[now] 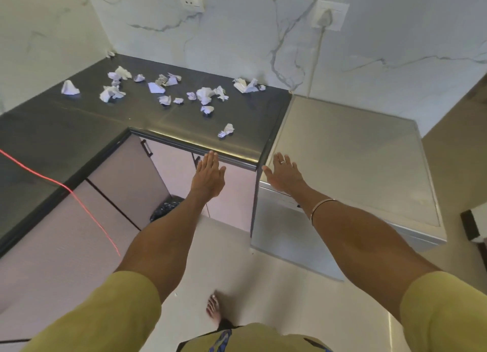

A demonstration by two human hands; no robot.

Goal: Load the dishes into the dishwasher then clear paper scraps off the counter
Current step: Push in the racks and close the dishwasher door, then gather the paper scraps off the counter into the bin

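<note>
Both hands are reaching forward, fingers straight and spread, holding nothing. The left hand is hovering just short of the near edge of the counter; the right hand is sitting over the near-left corner of the dishwasher, contact unclear.

The dishwasher is looking closed, no dishes showing anywhere, so the loading step is probably done and the scrap-clearing is what's pending.

The scraps are lying on the dark counter, far from both hands and mostly to the left. The scatter is running left-right in a band along the far half of the counter, from one scrap at far left to a cluster near the right end. One stray is sitting nearest, just beyond the counter edge, between the two hands and slightly closer to the left one.

Judgement: the left hand is better placed for the stray and the band; the right is only reaching the right-end cluster easily. A bin bag is showing below the counter, near the left forearm.
</note>
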